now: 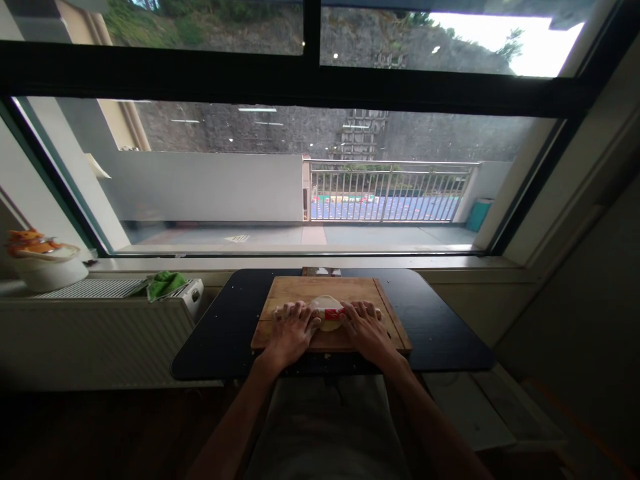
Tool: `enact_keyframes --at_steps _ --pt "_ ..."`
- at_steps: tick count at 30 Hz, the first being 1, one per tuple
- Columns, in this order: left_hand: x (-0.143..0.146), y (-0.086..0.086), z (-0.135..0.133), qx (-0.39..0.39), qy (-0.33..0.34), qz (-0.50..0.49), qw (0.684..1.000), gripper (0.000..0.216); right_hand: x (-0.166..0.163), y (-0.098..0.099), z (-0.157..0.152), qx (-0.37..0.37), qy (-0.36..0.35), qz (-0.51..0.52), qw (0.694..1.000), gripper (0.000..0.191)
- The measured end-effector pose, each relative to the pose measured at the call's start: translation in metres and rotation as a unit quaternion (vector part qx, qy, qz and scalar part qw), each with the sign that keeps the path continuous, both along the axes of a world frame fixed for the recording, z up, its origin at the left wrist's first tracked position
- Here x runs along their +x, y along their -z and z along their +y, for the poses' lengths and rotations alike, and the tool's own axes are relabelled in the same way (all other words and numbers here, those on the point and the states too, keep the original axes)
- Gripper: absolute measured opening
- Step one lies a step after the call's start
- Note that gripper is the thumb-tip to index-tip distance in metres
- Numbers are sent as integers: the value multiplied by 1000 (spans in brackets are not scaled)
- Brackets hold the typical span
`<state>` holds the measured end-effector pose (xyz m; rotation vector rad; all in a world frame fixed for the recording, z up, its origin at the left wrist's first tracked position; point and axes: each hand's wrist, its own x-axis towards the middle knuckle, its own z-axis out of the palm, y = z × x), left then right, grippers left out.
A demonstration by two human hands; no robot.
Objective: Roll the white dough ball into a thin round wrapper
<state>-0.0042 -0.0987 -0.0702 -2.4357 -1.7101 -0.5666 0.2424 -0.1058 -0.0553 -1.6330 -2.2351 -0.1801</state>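
A wooden cutting board [285,287] lies on a dark table, with a flat round of pale dough [327,327] near its middle. Across the dough sits a white rolling pin [334,313] with a red band at its centre. My left hand [294,330] rests over the pin's left part, fingers bent across it. Over the right part, my right hand [367,328] presses in the same way. Both palms cover much of the pin, and the dough shows between the thumbs, above and below it.
The black table [440,333] has small white specks on it. A small flat item [323,272] lies behind the board. To the left, a radiator [125,340] carries a green cloth [166,285] and a white container [50,267] with an orange thing on top. A window stands ahead.
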Motion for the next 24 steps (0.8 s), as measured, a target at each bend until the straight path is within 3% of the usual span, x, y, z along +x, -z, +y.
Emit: enact_keyframes --at_steps 10,24 --pt "3 -9 36 -39 -6 42 998 53 -5 -19 22 -54 16 -36 998 51" --pt "9 -20 66 -103 -18 32 994 58 -2 -22 57 -78 19 -66 995 48"
